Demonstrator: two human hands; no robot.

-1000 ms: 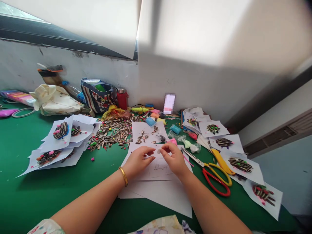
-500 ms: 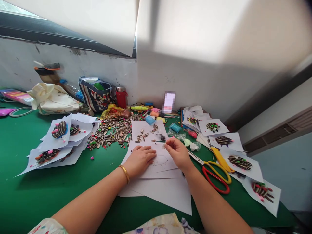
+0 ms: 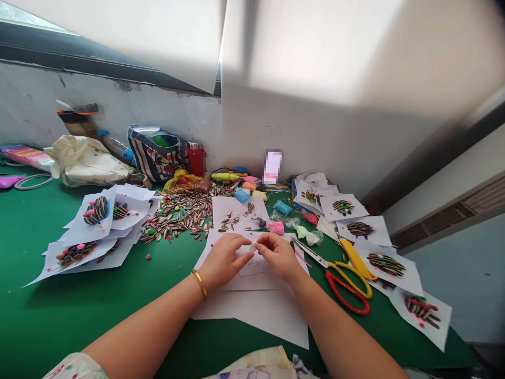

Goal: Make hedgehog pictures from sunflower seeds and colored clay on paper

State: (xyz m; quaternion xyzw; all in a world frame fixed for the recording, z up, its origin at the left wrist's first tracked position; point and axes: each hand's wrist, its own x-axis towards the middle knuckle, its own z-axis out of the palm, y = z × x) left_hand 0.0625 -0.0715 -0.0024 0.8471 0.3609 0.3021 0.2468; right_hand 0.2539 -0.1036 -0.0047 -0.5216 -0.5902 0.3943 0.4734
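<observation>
My right hand (image 3: 278,256) pinches a small, roundish white piece (image 3: 253,247) between thumb and fingertips, above a sheet of paper (image 3: 236,283) with a pencil drawing, now partly covered by my hands. My left hand (image 3: 229,258), a gold bangle at its wrist, has thumb and forefinger apart close beside the white piece; whether they touch it I cannot tell. Behind my hands, another sheet (image 3: 236,204) bears several sunflower seeds. A pink lump of clay (image 3: 275,227) lies just beyond my right hand.
Scissors (image 3: 335,271) with red and yellow handles and a yellow cutter (image 3: 357,259) lie at right. Papers with seed figures are stacked left (image 3: 130,231) and right (image 3: 410,271). A heap of sunflower seeds (image 3: 185,213), bags and a red flask (image 3: 196,159) stand toward the wall.
My left hand lay flat on the drawing half a second ago; it has risen to the white piece. My right hand has moved left with the piece, uncovering the pink clay.
</observation>
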